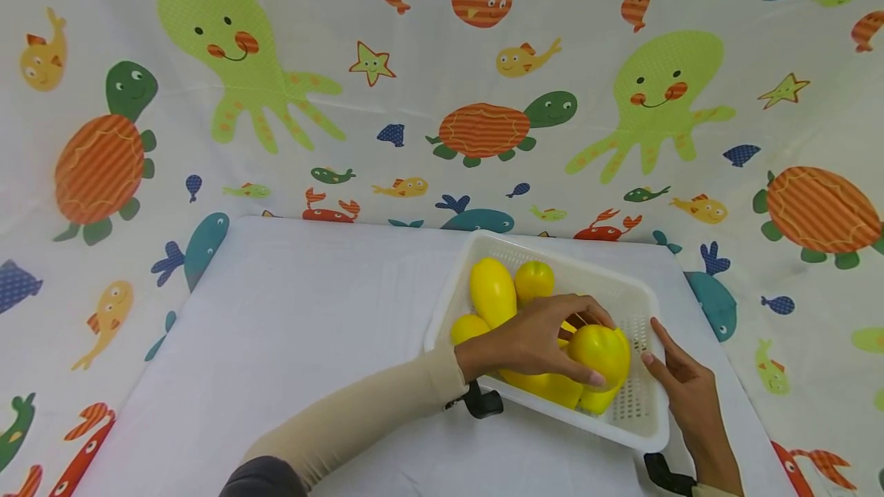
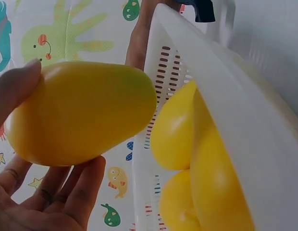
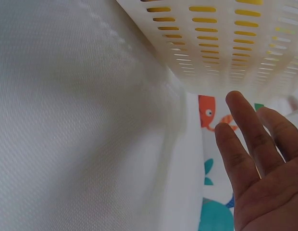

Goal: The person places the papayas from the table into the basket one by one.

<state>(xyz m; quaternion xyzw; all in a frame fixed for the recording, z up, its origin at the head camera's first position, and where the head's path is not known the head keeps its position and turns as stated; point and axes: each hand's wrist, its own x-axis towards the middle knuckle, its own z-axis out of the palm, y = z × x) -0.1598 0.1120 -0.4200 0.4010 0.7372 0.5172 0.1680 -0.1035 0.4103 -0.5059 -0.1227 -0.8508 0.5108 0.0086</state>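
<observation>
My left hand [image 1: 535, 336] holds a smooth yellow toy mango [image 2: 81, 115] between thumb and fingers, over the right part of a white plastic basket [image 1: 645, 405]. Inside the basket lie several more yellow pieces, among them a long oval one [image 1: 493, 291] and a round one [image 1: 534, 281] at the back left. Others are partly hidden under my left hand. At the basket's right end is my right hand [image 1: 691, 390], thumb and forefinger at the rim. Its fingers [image 3: 254, 137] look nearly straight in the right wrist view, outside the slotted wall.
The basket stands slanted on a white-covered table [image 1: 331, 313], toward its right side. Behind and beside the table hangs a cloth [image 1: 428, 83] printed with sea animals. Slotted holes run along the basket's walls and floor.
</observation>
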